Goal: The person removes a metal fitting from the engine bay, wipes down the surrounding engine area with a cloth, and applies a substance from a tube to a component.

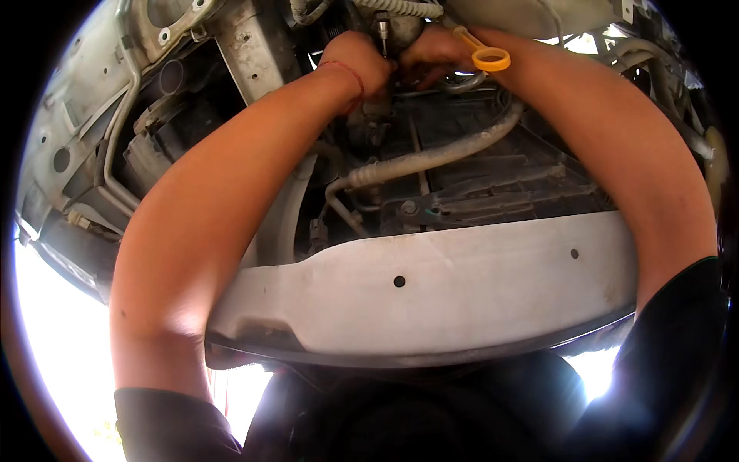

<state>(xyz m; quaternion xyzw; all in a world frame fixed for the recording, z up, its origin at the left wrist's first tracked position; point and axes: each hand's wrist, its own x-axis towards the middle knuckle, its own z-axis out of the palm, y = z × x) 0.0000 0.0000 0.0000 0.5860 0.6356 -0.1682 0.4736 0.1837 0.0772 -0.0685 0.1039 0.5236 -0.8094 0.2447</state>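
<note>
Both my arms reach deep into a car's engine bay. My left hand (360, 65), with a thin red string at its wrist, is closed; what its fingers hold is hidden. Beside its knuckles a slim silver rod with a wider round head (383, 32) stands upright. Just to the right, my right hand (435, 55) is curled inward among dark parts, its fingertips partly hidden, and whatever it grips does not show. The two hands nearly meet. A yellow dipstick ring handle (491, 58) lies in front of my right wrist.
A pale metal front panel (477, 292) with round holes spans between my forearms. Behind it runs a grey hose (439, 158) over the dark radiator area (500, 196). Metal pipes (115, 154) line the left body side; a ribbed conduit (400, 8) passes above my hands.
</note>
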